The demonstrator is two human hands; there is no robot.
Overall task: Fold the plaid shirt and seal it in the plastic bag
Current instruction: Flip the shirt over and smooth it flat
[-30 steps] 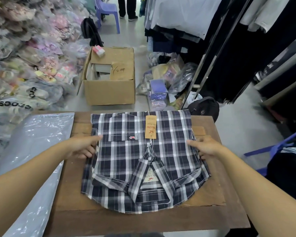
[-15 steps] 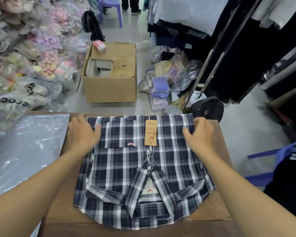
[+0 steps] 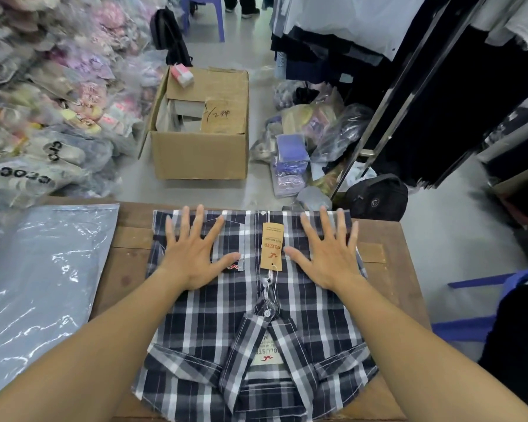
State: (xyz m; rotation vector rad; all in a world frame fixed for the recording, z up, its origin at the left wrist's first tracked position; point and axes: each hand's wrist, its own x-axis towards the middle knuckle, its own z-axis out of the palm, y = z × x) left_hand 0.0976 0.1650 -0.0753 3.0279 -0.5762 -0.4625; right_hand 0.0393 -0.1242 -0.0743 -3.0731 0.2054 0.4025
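Head view: folded navy-and-white plaid shirt [image 3: 253, 309] lies centred on brown wooden desk [image 3: 390, 269], collar at near edge. Left hand [image 3: 192, 254] & right hand [image 3: 326, 254] press flat, fingers spread, gripping nothing, either side of tan cardboard tag [image 3: 272, 246]. Clear plastic bag [image 3: 40, 284] covers desk's left edge.

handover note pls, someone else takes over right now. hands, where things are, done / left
Left hand: open, flat on the plaid shirt, over the chest pocket.
Right hand: open, flat on the shirt's other side.
Shirt: folded, front up, collar nearest the wearer, on the wooden table; hang tag between the hands.
Plastic bag: flat, left of the shirt, looks empty.
Done: fold.
Left: slide the shirt into the bag, seal.
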